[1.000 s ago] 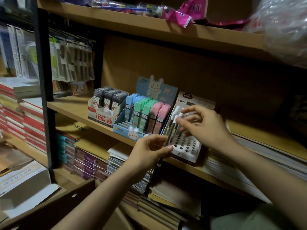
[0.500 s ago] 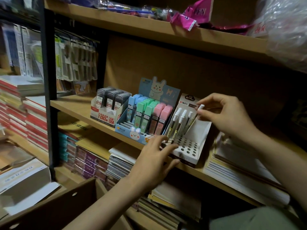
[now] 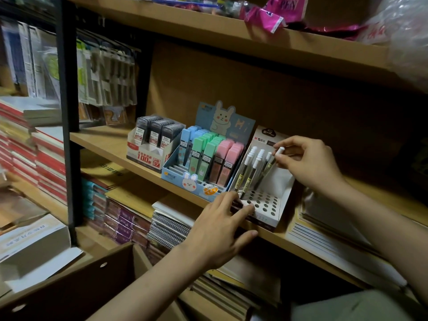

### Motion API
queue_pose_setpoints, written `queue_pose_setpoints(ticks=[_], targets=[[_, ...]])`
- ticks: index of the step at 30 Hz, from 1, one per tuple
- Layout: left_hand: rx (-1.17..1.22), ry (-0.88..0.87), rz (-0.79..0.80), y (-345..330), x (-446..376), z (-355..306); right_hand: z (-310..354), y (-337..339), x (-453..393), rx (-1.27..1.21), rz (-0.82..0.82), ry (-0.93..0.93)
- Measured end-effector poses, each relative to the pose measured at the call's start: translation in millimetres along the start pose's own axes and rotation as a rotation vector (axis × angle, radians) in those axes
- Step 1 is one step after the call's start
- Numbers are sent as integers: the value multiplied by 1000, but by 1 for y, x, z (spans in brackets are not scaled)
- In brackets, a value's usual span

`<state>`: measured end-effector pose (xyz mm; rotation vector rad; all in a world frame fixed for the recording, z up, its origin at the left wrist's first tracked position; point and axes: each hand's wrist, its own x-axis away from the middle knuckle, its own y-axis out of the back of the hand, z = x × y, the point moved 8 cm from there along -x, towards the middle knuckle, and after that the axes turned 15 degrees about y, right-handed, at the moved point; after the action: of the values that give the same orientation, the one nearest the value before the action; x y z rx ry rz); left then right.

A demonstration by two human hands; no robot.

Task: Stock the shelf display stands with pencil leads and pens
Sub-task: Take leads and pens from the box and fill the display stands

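At frame centre, middle shelf point(image 3: 104, 141): wooden board carrying three display stands side by side, running from centre-left to centre-right.
Left stand: white lead box point(image 3: 148, 154) with red "100" print, holding dark grey lead cases upright in rows.
Middle stand: blue rabbit stand point(image 3: 178, 176) with a rabbit backboard, holding pastel lead cases point(image 3: 209, 156) in blue, green and pink, leaning back; front slots bare.
Right stand: white pen stand point(image 3: 274, 213) with a perforated base; holes at the front and right bare, touching the blue rabbit stand on its left.
Pens in stand: white-capped pens point(image 3: 249, 167), dark barrels with yellow labels, leaning back at the stand's left side.
Right hand point(image 3: 310, 162): centre-right of frame, thumb and forefinger pinching the white cap of one pen point(image 3: 269, 166), tilted, lower end down toward the holes behind the other pens.
Left hand point(image 3: 222, 228): lower centre, fingers spread and straight, gripping nothing; fingertips point(image 3: 249, 208) resting on the front left corner of the pen stand's base, thumb at the shelf edge.
Upper shelf: top of frame, magenta packets point(image 3: 266, 16) and clear plastic wrap at the upper right.
Lower shelf: spiral notebooks point(image 3: 166, 228) and stacked exercise books beneath the stands.
Far left of frame: piles of red-edged books point(image 3: 46, 163); hanging blister packs point(image 3: 108, 77) above.
Bottom left: open cardboard box point(image 3: 76, 290), flap with punched holes.
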<state>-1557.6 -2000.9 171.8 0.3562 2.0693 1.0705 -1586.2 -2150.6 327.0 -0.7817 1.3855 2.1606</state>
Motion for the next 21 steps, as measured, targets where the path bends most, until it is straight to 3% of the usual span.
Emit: queue_pose_setpoints(ticks=[7,14,21], targets=[[-26,-15,-14,-1,0,1,-2,-11,-13,228,-10,22],[-51,-26,21,-5,-1,2,-1,-16,-6,235,-45,20],[-94,-27,74,-5,-5,1,3,-22,2,274,32,8]])
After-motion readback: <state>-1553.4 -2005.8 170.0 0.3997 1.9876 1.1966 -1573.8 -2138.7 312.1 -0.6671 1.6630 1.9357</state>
